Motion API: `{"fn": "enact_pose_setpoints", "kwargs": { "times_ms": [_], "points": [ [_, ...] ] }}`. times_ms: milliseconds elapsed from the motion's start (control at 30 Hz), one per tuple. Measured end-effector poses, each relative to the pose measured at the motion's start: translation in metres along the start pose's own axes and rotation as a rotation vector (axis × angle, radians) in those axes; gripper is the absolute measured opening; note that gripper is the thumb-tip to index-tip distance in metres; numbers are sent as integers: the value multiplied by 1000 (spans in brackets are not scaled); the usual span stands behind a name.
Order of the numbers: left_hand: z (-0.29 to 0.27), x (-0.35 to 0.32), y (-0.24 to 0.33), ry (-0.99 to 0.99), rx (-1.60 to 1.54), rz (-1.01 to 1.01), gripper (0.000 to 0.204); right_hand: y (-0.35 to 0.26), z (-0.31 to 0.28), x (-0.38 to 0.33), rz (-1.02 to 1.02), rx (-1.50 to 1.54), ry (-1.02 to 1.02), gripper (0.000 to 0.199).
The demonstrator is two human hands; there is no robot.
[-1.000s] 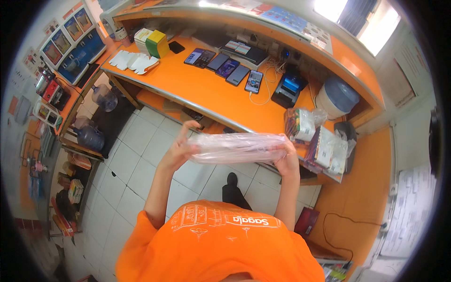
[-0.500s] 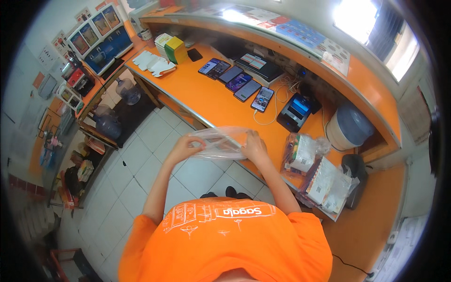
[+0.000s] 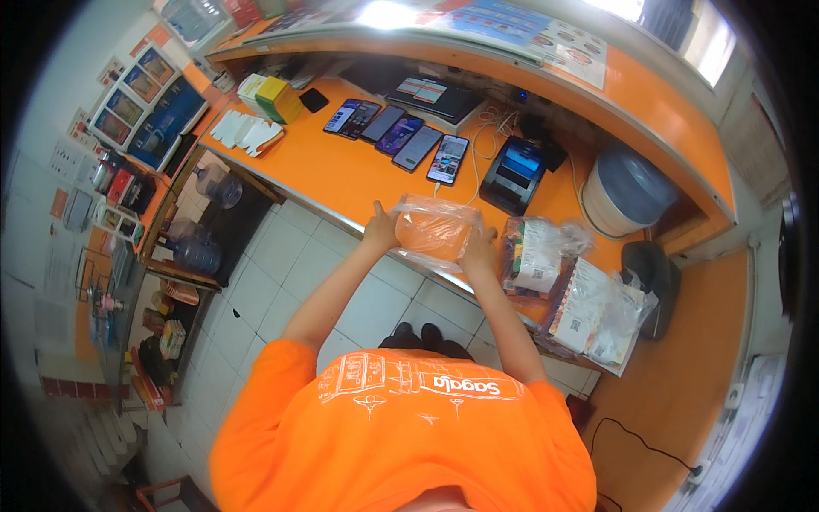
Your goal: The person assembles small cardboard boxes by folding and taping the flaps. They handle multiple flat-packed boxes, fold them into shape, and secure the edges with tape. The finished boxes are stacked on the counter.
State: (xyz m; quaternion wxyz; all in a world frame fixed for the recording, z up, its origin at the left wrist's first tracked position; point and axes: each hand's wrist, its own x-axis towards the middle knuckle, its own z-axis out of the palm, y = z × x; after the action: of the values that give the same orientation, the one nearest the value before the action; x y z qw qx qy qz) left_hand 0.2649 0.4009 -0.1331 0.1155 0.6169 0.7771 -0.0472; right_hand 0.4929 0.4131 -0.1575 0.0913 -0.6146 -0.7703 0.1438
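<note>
Both hands have carried the clear plastic bag (image 3: 438, 232) up from over the floor tiles (image 3: 375, 300) to the front of the orange surface (image 3: 333, 175), where it spreads flatter than the narrow band seen earlier. At the centre of the frame, the left hand (image 3: 382, 229) pinches its left edge and the right hand (image 3: 479, 250) its right edge. Spread this way, its face seems easier to handle; whether it touches the surface I cannot tell. Just right lies a plastic-wrapped parcel (image 3: 535, 256).

L hand (image 3: 381, 229) & R hand (image 3: 478, 253) hold clear plastic bag (image 3: 437, 229) btwn them, nr edge of orange counter (image 3: 311, 171) w/ phones (image 3: 399, 136).
</note>
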Motion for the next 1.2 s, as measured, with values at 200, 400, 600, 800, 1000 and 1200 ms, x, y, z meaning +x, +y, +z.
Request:
{"fn": "enact_pose_setpoints", "kwargs": {
  "times_ms": [200, 400, 600, 800, 1000, 1200],
  "points": [
    [45, 32, 10, -92, 6, -21, 98, 15, 3, 4, 104, -19, -135, 96],
    [58, 68, -9, -359, 18, 292, 86, 20, 6, 25, 112, -158, -159, 93],
    [8, 43, 1, -533, 57, 329, 75, 35, 18, 30, 5, -243, -184, 90],
    [-41, -7, 33, -186, 71, 334, 41, 23, -3, 14, 19, -134, -170, 68],
    [-25, -5, 57, 69, -195, 517, 11, -7, -24, 4, -147, -247, 110, 36],
    [10, 25, 45, -36, -73, 618, 28, 3, 26, 37, -254, -45, -139, 26]
  ]
}}
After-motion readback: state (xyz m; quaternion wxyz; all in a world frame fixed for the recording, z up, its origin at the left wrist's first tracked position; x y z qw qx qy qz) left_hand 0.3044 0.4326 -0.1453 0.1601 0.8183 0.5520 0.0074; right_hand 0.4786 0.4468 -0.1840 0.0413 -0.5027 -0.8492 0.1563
